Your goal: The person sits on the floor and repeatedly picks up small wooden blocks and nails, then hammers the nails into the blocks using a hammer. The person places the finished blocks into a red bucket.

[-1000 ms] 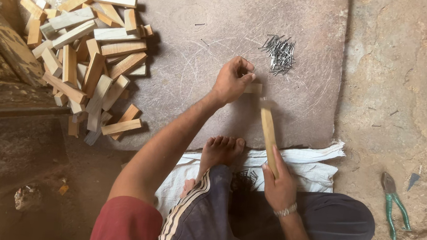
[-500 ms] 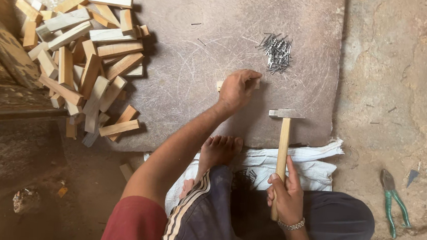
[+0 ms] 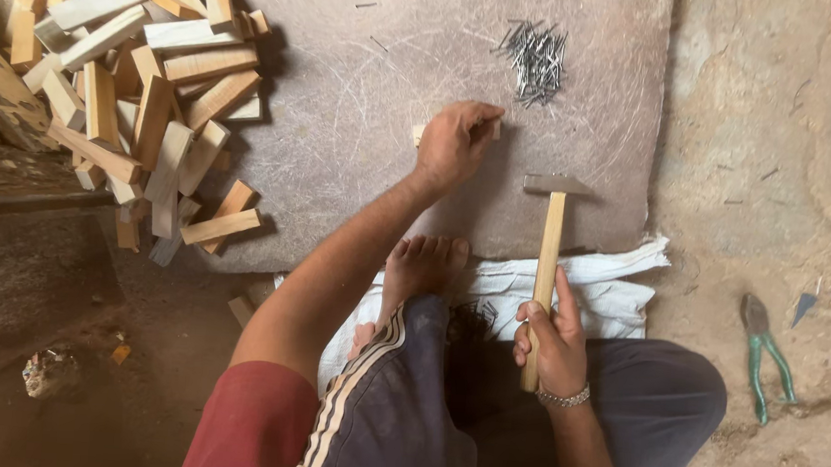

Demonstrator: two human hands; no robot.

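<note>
Change since a moment ago: I see the hammer (image 3: 548,262) standing upright in much the same place as half a second back, head up; a second ago it lay tilted towards the left hand. The left hand has kept its spot on the slab.
Left hand: my left hand (image 3: 453,143) is curled over a small wood block (image 3: 419,133) on the grey slab (image 3: 362,162), fingertips pinched at the block's far right end. I cannot tell whether a nail is between them.
Right hand: my right hand (image 3: 549,338) is clenched round the lower part of the hammer's wooden handle, near my lap, with the metal head well right of the left hand.
Nails: a loose heap of nails (image 3: 535,61) lies just beyond the left hand, far on the slab.
Wood pile: a stack of pale cut blocks (image 3: 143,88) fills the far left.
Cloth: a white sack (image 3: 607,286) is spread under my foot (image 3: 420,268), at the slab's near edge.
Pliers: green-handled pliers (image 3: 766,351) lie on the dirt at the right, well apart.
Packages, labels, signs: none legible to me.
</note>
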